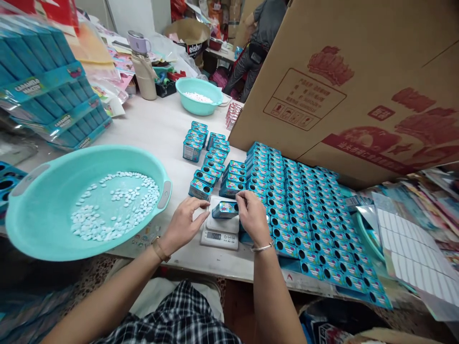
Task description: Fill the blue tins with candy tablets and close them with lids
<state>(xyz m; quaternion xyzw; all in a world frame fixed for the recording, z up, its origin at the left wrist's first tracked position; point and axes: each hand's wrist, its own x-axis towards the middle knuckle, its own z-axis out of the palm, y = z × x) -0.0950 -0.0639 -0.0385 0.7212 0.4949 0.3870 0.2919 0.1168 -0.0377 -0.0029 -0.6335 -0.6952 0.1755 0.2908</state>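
Observation:
A small blue box point(225, 209) with a printed top lies on a white digital scale point(219, 239), whose display is lit. My left hand point(184, 223) is just left of the box, thumb and fingers apart, with nothing in it. At the box's right end, my right hand point(253, 217) has thumb and fingertips pinched together beside the dark hole. Whatever is between those fingertips is hidden. To the left stands a large turquoise basin point(39, 215) with many small white candies point(93, 222) on its bottom.
Rows of blue boxes with dark holes point(304, 224) fill the table's right side, below a big cardboard carton point(322, 95). Shorter rows point(211, 165) stand behind the scale. Farther back are a smaller basin point(201, 107) and a beige flask point(143, 76). Wrapped packs point(53, 95) are stacked at left.

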